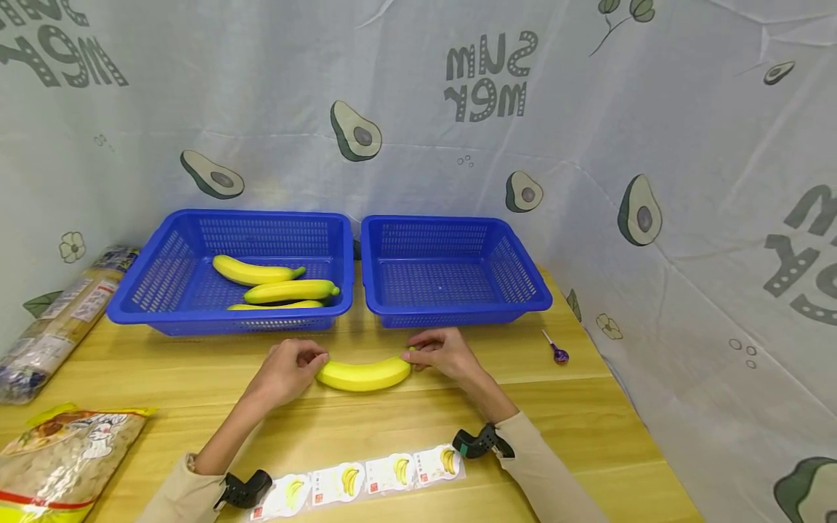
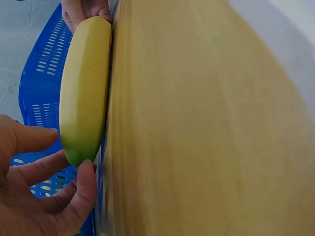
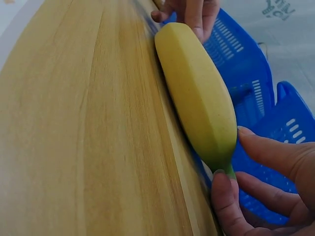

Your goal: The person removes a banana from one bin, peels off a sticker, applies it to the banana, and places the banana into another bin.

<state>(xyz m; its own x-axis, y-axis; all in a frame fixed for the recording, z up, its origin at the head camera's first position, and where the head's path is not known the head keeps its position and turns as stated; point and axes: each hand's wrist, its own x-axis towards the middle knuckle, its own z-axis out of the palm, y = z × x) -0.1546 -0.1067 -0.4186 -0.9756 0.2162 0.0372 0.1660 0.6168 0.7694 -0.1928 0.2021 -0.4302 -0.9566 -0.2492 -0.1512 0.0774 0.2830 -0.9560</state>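
Observation:
A yellow banana (image 1: 364,375) lies crosswise on the wooden table, between both hands. My left hand (image 1: 291,372) holds its left end; in the left wrist view the fingers (image 2: 84,189) close around the greenish tip. At the other end, my right hand (image 1: 446,354) pinches the stem; the right wrist view has the fingertips (image 3: 224,189) on either side of it. Behind the left hand, a blue basket (image 1: 245,317) contains three more bananas (image 1: 290,290). A second blue basket (image 1: 451,310), with nothing in it, stands behind the right hand.
A strip of several banana-picture stickers (image 1: 338,484) lies near the front, between the forearms. A purple lollipop (image 1: 559,355) is at the right. On the left are a food bag (image 1: 68,461) and a long wrapped pack (image 1: 65,319). A printed cloth (image 1: 418,160) hangs behind the baskets.

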